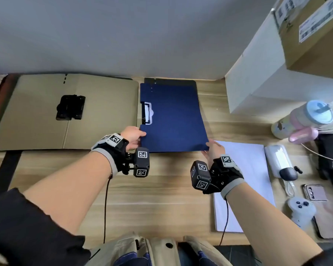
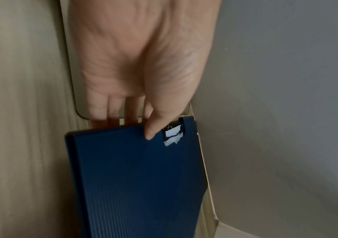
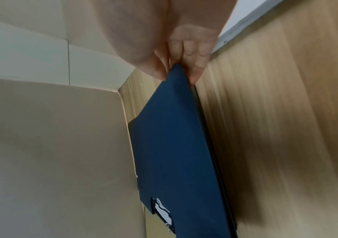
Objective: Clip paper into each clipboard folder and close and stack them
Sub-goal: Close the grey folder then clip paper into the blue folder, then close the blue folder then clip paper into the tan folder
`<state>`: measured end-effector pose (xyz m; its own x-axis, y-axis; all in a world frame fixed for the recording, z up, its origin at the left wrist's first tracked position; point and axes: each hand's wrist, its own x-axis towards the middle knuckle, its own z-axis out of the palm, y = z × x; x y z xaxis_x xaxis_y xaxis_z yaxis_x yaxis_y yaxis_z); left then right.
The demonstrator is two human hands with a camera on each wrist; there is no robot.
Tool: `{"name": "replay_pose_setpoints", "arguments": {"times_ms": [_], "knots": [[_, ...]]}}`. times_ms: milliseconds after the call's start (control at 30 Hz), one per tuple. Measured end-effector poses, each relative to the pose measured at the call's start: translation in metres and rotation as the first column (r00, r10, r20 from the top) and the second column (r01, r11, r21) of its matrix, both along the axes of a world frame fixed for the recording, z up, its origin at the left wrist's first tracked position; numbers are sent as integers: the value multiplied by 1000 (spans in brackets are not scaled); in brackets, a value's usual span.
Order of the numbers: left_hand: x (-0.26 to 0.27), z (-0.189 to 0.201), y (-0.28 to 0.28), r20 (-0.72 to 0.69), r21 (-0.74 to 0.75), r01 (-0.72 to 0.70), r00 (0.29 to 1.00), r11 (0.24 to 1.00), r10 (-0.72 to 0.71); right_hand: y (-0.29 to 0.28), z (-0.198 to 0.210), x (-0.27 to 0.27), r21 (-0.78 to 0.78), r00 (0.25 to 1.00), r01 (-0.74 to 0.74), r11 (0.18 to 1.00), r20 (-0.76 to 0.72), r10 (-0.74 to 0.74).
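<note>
A closed blue clipboard folder (image 1: 173, 116) is held over a black folder (image 1: 169, 81) at the back of the desk, its near end raised. White paper shows in its clip cutout (image 1: 148, 113). My left hand (image 1: 135, 137) pinches the near left corner, thumb on top (image 2: 150, 128), fingers under. My right hand (image 1: 212, 148) pinches the near right corner (image 3: 178, 70). A khaki clipboard folder (image 1: 65, 112) lies open at the left, black clip (image 1: 70, 107) bare. A stack of white paper (image 1: 244, 185) lies at the right.
White and brown cardboard boxes (image 1: 277, 64) stand at the back right. A pastel water bottle (image 1: 304, 120), a white case (image 1: 279, 160), a phone (image 1: 315, 192) and a grey controller (image 1: 301, 210) crowd the right edge. A grey wall (image 1: 123, 35) closes the back.
</note>
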<state>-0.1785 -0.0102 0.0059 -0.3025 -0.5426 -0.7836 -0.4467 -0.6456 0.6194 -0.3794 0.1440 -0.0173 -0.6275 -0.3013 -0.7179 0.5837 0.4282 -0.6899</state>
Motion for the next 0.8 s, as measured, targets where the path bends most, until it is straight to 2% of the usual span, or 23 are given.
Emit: {"name": "replay_pose_setpoints", "arguments": {"times_ms": [200,333,433,600,667,800], "knots": [[-18,-1,-3,-14,-57,-115,993,992,115,-23,-10,-4,38,1000,26,999,-13,-26],[-21,-5,-3,-41,-93,-87,996,992,83,-31,-16,-5,82,999,11,997,-53,-7],[-21,-6,-4,-33,-52,-63,998,997,62,-32,-17,-5,113,996,-34,993,-80,43],[-14,-15,-6,22,-23,-7,1000,1000,7,-29,-19,-4,111,996,-75,991,-43,80],[-7,-20,-5,32,-4,12,999,1000,-12,-26,-18,-3,135,990,-107,985,-78,118],[15,-28,-4,96,-1,-48,994,999,48,-20,-17,4,160,981,-83,984,-158,108]]}}
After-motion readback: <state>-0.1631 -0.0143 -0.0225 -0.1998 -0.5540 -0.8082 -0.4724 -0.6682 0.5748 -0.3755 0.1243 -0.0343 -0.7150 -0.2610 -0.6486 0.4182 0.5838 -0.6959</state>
